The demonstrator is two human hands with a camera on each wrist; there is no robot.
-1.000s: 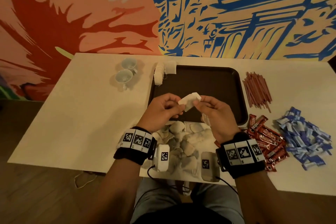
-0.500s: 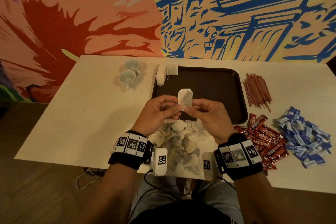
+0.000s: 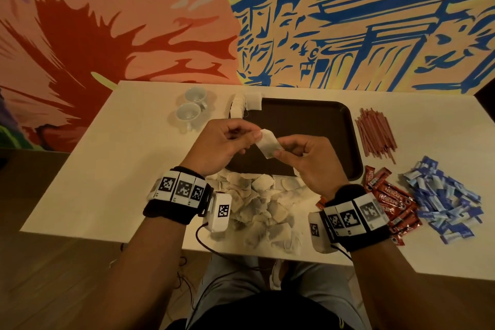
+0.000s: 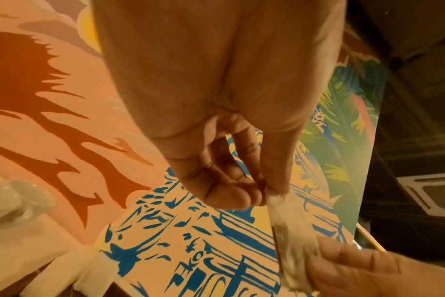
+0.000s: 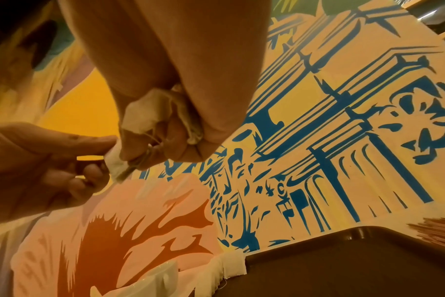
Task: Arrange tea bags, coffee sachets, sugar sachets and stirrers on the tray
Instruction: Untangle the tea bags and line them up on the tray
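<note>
Both hands (image 3: 263, 150) pinch tea bag (image 3: 267, 145) above tray (image 3: 321, 126).

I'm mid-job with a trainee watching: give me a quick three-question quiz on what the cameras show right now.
1. True or false: the dark brown plastic tray already holds red coffee sachets.
2. Multiple choice: the white paper tea bag held above the tray is pinched by A) the left hand only, B) the right hand only, C) both hands.
3. Fill in: the bundle of reddish-brown stirrers lies on the table to the ____ of the tray.

Key: 1 false, the red coffee sachets lie on the cream table beside the blue-and-white sugar sachets; 2 C; 3 right.
</note>
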